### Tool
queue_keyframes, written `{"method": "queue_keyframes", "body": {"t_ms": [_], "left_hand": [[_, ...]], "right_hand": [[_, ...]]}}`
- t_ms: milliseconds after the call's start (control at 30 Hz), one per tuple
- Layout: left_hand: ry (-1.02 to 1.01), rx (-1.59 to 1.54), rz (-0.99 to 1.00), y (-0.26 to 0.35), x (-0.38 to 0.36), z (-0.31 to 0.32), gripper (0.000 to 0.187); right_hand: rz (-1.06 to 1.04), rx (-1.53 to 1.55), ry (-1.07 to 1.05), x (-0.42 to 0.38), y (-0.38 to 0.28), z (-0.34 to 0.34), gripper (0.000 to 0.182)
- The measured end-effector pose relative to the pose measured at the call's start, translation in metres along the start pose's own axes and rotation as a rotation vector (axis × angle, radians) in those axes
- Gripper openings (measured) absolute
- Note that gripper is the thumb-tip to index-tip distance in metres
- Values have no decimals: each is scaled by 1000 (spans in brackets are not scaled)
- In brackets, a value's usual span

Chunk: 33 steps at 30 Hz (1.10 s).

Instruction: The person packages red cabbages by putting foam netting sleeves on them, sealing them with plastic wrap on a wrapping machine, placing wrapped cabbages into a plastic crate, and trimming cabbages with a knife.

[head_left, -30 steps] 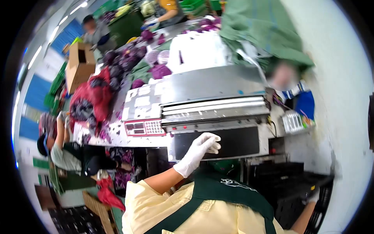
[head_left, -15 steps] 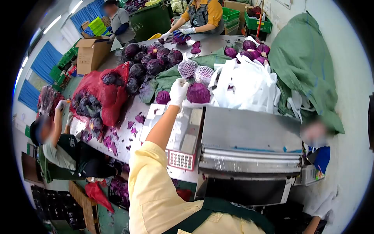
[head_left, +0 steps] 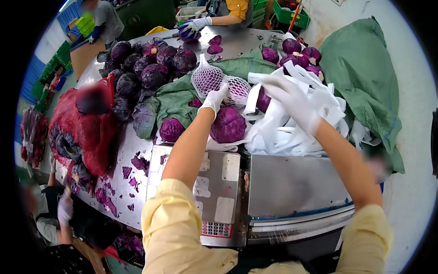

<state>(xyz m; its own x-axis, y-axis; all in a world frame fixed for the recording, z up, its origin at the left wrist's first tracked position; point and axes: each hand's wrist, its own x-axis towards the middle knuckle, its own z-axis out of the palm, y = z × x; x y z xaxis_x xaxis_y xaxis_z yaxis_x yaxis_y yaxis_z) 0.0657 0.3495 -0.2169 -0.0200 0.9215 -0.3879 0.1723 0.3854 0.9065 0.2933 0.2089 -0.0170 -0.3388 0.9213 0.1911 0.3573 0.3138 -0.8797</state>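
Netted cabbage (head_left: 238, 92) against left hand (head_left: 214, 99), right hand (head_left: 292, 102) blurred, both grips' state unclear, keypad (head_left: 216, 229) print illegible

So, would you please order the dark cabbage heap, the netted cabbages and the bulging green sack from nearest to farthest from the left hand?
From the left hand:
1. Netted cabbages, at its fingers.
2. Dark cabbage heap, to its left.
3. Bulging green sack, far right.
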Motion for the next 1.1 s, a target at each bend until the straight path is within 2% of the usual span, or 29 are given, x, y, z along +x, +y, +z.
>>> {"method": "queue_keyframes", "body": {"t_ms": [33,67,100,133,167,200,267,333,367,400,467,500,533,600,667,700,733,767,800,833,867,900,933,967,1033,1067,1100], "left_hand": [[-15,-48,2,-1,-2,1,76],[-30,-95,3,1,-12,5,75],[20,56,55,12,-29,2,76],[-43,119,28,13,-26,0,78],[-46,115,32,7,-18,2,76],[-47,106,33,-2,-9,5,77],[-57,240,-10,2,-9,-3,85],[-95,107,-14,7,-16,-3,90],[-109,56,-2,5,-16,-1,94],[-201,-177,-26,3,-30,-2,96],[-130,-350,-18,18,-48,-6,85],[-239,-479,103,19,-46,-11,83],[-234,-491,36,40,-71,-20,80],[-149,-522,167,79,-105,-32,83],[-159,-385,265,109,-145,-57,90],[-87,-415,259,135,-184,-57,95],[-82,-462,335,146,-197,-60,91],[6,-541,545,157,-215,-51,88],[93,-621,755,171,-240,-35,84],[8,-869,768,198,-288,-7,72],[-246,-996,652,195,-297,1,56],[-173,-953,532,195,-314,16,46],[-101,-906,409,193,-331,34,36],[-211,-1001,125,186,-344,50,24],[-224,-898,-39,169,-382,89,23],[-194,-813,-99,150,-388,111,25],[-220,-803,-115,134,-395,131,24]], "right_hand": [[128,212,-45,39,28,21,36],[202,221,-32,72,61,42,37],[208,81,-5,98,79,56,40],[187,-74,37,128,127,68,48],[316,-160,17,141,149,73,54],[443,-252,-8,147,157,78,61],[473,-565,0,145,168,97,79],[496,-525,-50,143,158,100,82],[463,-447,-35,141,165,102,83],[429,-369,-20,134,151,102,84],[321,-555,23,120,125,101,73],[221,-590,69,117,102,100,71],[133,-621,117,109,76,94,69],[-244,-621,185,107,35,66,62],[-314,-250,131,86,-37,20,54],[-260,-51,117,68,-74,1,53],[-209,146,104,51,-98,-13,52],[-467,-189,258,45,-105,-25,55],[-677,-362,305,33,-121,-32,52],[-504,102,123,12,-133,-23,49],[-318,560,-61,-13,-142,-14,47],[-389,292,72,-31,-142,-12,39],[-45,564,142,-62,-142,-17,33],[-114,351,169,-88,-135,-30,32],[51,419,183,-142,-109,-45,31],[282,701,177,-170,-99,-46,31],[391,718,216,-197,-98,-51,31]]}}
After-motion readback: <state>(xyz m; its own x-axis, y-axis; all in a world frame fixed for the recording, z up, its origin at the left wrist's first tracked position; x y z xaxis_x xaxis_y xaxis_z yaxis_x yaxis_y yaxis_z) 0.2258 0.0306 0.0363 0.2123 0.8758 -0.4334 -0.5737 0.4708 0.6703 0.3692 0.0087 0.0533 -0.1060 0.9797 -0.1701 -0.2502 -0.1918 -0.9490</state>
